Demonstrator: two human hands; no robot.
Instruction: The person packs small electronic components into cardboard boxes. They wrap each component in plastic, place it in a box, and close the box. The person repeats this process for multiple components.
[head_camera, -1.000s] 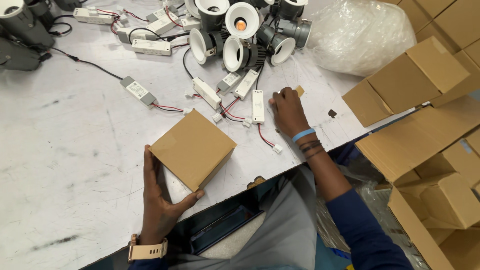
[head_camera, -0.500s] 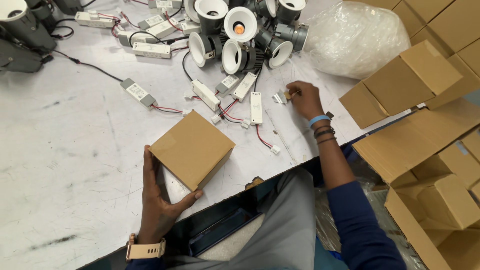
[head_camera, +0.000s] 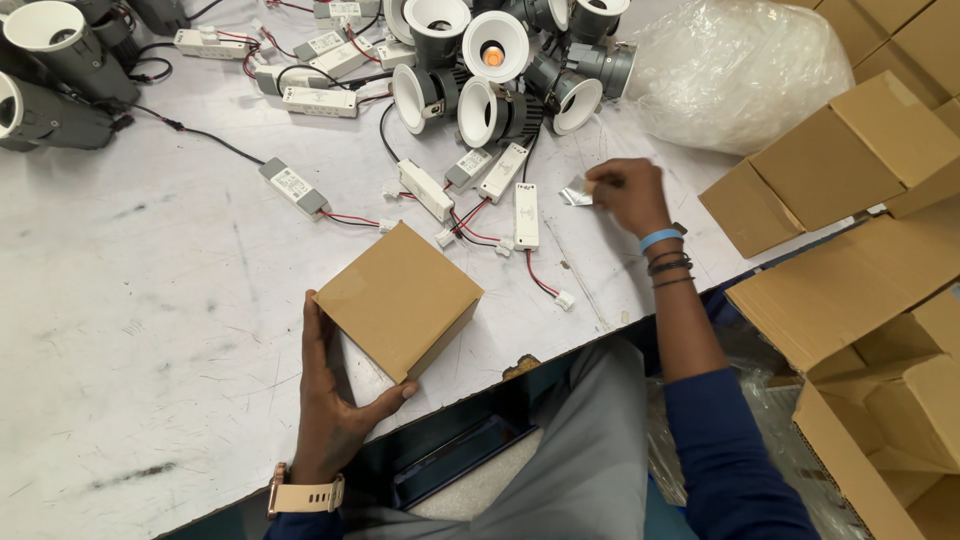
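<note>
While the left hand (head_camera: 335, 405) cups the near corner of a closed cardboard box (head_camera: 400, 298), its thumb lies along the box's left edge and its fingers, spread apart, curl under the near right side. That box rests flat on the white worktable (head_camera: 150, 300), close to the table's front edge. Fingertips of the right hand (head_camera: 628, 195) are drawn together, pinching a small silvery packet (head_camera: 576, 194) just above the tabletop. Just left of the packet lie white driver modules (head_camera: 525, 214) with red and black leads, and beyond them a cluster of white-rimmed downlights (head_camera: 495, 60). A clear plastic bag (head_camera: 735, 70) sits past the right hand; stacked flat cartons (head_camera: 850, 160) crowd the table's right edge. Bare tabletop extends to the left of the box.
</note>
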